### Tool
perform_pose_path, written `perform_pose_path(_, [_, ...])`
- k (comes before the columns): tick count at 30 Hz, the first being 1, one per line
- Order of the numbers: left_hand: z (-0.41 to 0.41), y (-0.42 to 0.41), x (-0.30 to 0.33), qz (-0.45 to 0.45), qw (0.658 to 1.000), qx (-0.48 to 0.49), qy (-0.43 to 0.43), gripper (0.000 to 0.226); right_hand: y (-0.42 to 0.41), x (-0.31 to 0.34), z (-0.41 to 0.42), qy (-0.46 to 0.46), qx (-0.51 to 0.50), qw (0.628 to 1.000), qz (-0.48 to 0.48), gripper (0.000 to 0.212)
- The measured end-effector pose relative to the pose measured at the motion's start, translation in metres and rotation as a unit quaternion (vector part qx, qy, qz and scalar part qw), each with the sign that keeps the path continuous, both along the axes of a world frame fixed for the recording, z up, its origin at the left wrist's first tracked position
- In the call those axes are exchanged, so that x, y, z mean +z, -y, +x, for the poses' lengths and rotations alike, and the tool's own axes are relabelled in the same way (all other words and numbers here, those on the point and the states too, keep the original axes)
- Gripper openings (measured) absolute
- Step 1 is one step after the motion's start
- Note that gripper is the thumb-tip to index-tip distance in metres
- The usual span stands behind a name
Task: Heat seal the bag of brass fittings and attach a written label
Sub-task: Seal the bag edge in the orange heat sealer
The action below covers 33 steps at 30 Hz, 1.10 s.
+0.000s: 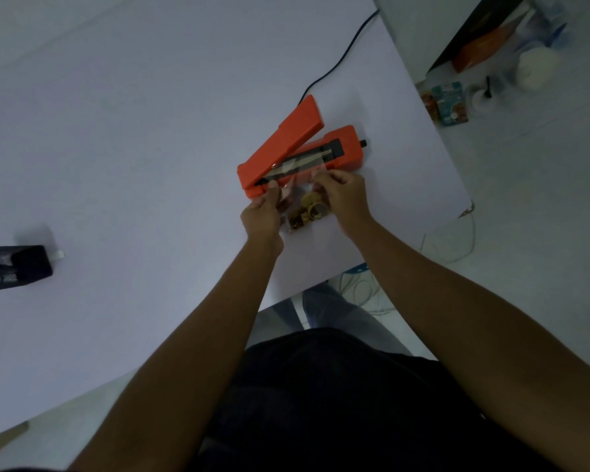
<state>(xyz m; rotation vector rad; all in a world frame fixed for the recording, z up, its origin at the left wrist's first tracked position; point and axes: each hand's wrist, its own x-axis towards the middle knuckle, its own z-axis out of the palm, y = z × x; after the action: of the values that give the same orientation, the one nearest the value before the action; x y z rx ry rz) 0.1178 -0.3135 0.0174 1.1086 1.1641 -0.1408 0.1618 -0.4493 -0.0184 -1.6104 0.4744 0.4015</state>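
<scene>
An orange heat sealer lies on the white table with its top arm raised. A clear plastic bag holding brass fittings lies just in front of it, and the bag's open edge rests across the sealing bar. My left hand pinches the bag's left side. My right hand pinches its right side near the top. The fittings sit bunched at the bag's near end, between my two hands.
A black power cord runs from the sealer toward the table's far edge. A black mesh holder stands at the left. Beyond the table's right edge, the floor holds boxes, packets and white cables.
</scene>
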Motion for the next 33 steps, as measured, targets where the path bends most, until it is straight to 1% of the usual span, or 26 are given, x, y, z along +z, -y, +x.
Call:
perform_pose_path(7, [-0.002, -0.001, 0.000, 0.004, 1.000, -0.021, 0.002, 0.018, 0.000, -0.003, 0.001, 0.009, -0.019, 1.000, 0.014, 0.022])
perform_pose_path(15, [0.000, -0.001, -0.001, 0.007, 1.000, -0.026, -0.013, 0.024, -0.001, -0.008, 0.002, 0.023, -0.023, 0.999, 0.018, 0.033])
perform_pose_path(19, [0.001, 0.000, 0.000, 0.004, 0.999, -0.024, -0.024, 0.019, -0.002, -0.009, 0.002, 0.026, -0.030, 0.999, 0.013, 0.034])
perform_pose_path(23, [0.001, 0.001, 0.002, 0.009, 1.000, -0.017, -0.020, 0.015, -0.003, -0.013, 0.002, 0.024, -0.043, 0.999, 0.009, 0.042])
perform_pose_path(28, [0.003, 0.000, 0.002, 0.022, 0.999, -0.022, -0.017, 0.014, -0.002, -0.013, 0.003, 0.030, -0.047, 0.998, 0.003, 0.039])
perform_pose_path(33, [0.002, 0.003, 0.003, 0.020, 1.000, -0.007, -0.021, 0.016, -0.004, -0.011, 0.003, 0.026, -0.053, 0.998, 0.019, 0.037])
